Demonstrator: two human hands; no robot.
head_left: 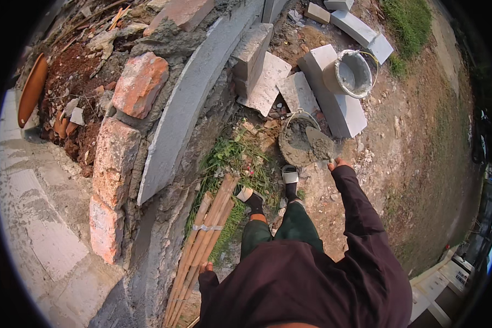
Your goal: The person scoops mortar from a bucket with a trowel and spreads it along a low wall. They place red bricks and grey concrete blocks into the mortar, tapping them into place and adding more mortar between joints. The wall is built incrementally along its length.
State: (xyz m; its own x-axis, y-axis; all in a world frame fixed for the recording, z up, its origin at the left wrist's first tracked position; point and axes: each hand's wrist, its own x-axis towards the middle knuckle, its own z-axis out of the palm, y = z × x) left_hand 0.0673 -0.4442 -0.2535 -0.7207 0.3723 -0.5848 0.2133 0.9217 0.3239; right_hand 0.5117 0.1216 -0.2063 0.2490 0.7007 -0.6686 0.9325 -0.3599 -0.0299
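Got the right hand [339, 163] wrapped round the handle of the trowel [313, 133], loaded with grey mortar [322, 147] at the mouth of the round bucket [281, 144] on the dirt ground [382, 175]. Can't tell open or closed for the left hand [208, 267], mostly hidden by a sleeve [208, 283], near the bamboo poles [205, 238]. Imo best to go loose in the wrist, tilt the blade up a touch and lift level, with a modest scoop to avoid slopping over the rim.

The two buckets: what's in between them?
In the head view, part of a long pale block shows between the upper bucket and the mortar bucket.
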